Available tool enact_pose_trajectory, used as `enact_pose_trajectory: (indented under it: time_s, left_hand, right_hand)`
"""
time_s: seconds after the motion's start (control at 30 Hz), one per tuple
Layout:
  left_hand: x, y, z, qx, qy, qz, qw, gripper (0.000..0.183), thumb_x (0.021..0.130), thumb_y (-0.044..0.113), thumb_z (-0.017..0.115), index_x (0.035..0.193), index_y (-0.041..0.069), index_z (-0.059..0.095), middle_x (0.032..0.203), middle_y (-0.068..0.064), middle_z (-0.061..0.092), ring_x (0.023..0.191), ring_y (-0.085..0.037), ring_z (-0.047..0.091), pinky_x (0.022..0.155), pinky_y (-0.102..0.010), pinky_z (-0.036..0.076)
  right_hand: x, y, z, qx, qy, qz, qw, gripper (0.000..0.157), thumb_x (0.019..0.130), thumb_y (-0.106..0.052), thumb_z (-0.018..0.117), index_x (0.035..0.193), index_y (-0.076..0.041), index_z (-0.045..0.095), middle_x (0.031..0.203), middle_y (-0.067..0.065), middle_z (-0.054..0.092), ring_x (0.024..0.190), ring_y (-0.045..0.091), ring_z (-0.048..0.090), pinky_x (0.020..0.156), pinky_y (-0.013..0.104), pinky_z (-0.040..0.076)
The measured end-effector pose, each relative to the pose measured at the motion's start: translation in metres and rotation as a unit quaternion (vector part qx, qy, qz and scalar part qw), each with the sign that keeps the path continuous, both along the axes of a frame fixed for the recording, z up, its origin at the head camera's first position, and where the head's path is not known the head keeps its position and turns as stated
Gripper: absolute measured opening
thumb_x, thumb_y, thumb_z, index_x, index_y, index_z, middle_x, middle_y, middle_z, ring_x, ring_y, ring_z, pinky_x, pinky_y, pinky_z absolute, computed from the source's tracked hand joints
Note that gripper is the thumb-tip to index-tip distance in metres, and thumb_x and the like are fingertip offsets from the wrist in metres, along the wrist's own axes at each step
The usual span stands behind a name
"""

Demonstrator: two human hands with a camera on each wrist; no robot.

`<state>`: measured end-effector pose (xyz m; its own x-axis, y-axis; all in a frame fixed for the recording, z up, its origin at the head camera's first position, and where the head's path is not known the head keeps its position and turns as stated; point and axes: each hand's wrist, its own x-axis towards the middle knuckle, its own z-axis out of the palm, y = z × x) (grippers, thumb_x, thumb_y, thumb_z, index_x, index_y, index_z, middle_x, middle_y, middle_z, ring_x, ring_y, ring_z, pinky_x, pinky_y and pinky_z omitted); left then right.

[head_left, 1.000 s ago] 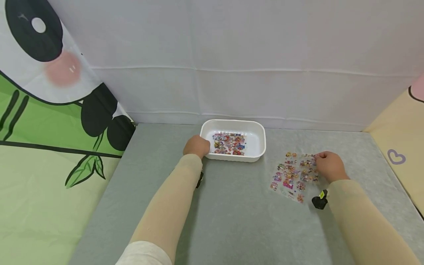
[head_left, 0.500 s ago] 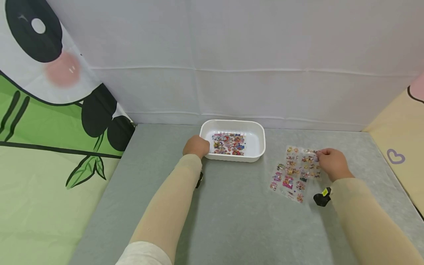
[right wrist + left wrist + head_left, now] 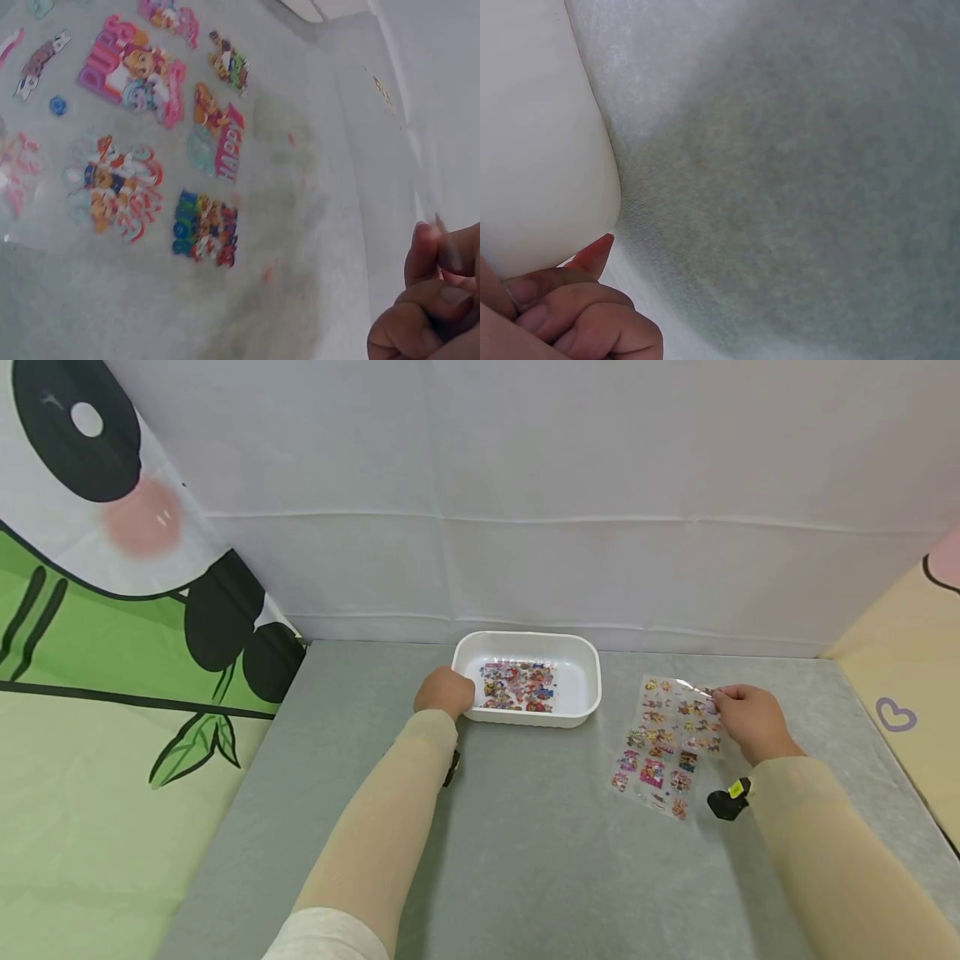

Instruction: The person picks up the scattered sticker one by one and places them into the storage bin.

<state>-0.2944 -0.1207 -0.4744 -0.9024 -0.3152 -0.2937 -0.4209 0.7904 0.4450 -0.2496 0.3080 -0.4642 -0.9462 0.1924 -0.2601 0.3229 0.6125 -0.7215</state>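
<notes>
My left hand grips the near left corner of a white plastic tray. In the left wrist view, its curled fingers lie against the outer wall of the tray. Inside the tray lies a clear sheet of colourful stickers. To the right, my right hand pinches the upper right corner of another clear sticker sheet. The far part of that sheet is raised and bent, while its near part lies low over the table. Cartoon puppy stickers show in the right wrist view.
A grey table carries everything, with the tray near its back edge. Behind it hangs a white cloth. Printed cloths border the left and right sides.
My right hand has shifted slightly away from me, and the far edge of the pinched sticker sheet has risen with it. My left hand and the tray stay nearly still.
</notes>
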Motion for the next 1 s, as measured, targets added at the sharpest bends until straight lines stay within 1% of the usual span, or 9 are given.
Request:
enact_pose_trajectory:
  time_s: [0.17,0.4,0.63,0.83,1.0]
  left_hand:
    - [-0.001,0.0,-0.001,0.002,-0.002,-0.001,1.0,0.03,0.098,0.019,0.049,0.108,0.0,0.07,0.103,-0.013,0.07,0.085,-0.027,0.061,0.068,-0.04,0.051]
    - [-0.001,0.0,-0.002,-0.001,0.002,0.003,1.0,0.03,0.097,0.018,0.05,0.107,-0.001,0.07,0.103,-0.013,0.07,0.084,-0.026,0.061,0.07,-0.041,0.052]
    - [0.0,0.0,-0.001,0.003,0.0,0.005,1.0,0.031,0.098,0.019,0.05,0.108,-0.001,0.07,0.104,-0.014,0.07,0.086,-0.027,0.062,0.071,-0.042,0.052]
    - [0.001,0.0,0.001,0.003,0.001,0.002,1.0,0.031,0.098,0.018,0.049,0.108,-0.002,0.07,0.105,-0.014,0.07,0.086,-0.027,0.062,0.074,-0.042,0.053]
    - [0.002,0.001,0.002,0.003,0.002,0.0,1.0,0.031,0.098,0.019,0.049,0.109,-0.001,0.07,0.105,-0.014,0.07,0.087,-0.027,0.062,0.073,-0.042,0.052]
  right_hand:
    - [-0.003,-0.011,0.01,-0.008,0.016,0.006,1.0,0.047,0.111,-0.031,0.04,0.132,0.008,0.056,0.127,0.025,0.054,0.103,0.03,0.046,0.077,0.04,0.041]
    - [-0.006,-0.032,0.022,-0.037,0.031,0.015,0.999,0.046,0.111,-0.032,0.04,0.13,0.006,0.056,0.126,0.021,0.053,0.1,0.028,0.045,0.078,0.04,0.041]
    - [-0.012,-0.053,0.022,-0.052,0.034,0.012,0.998,0.039,0.111,-0.029,0.041,0.123,0.004,0.059,0.119,0.018,0.054,0.093,0.026,0.046,0.075,0.038,0.041]
    - [-0.018,-0.073,0.024,-0.076,0.029,0.017,0.997,0.036,0.111,-0.027,0.042,0.122,0.003,0.059,0.123,0.018,0.054,0.095,0.026,0.045,0.078,0.04,0.041]
    - [-0.026,-0.087,0.022,-0.07,0.033,0.023,0.997,0.034,0.11,-0.024,0.045,0.122,0.004,0.061,0.123,0.019,0.056,0.095,0.025,0.047,0.077,0.038,0.041]
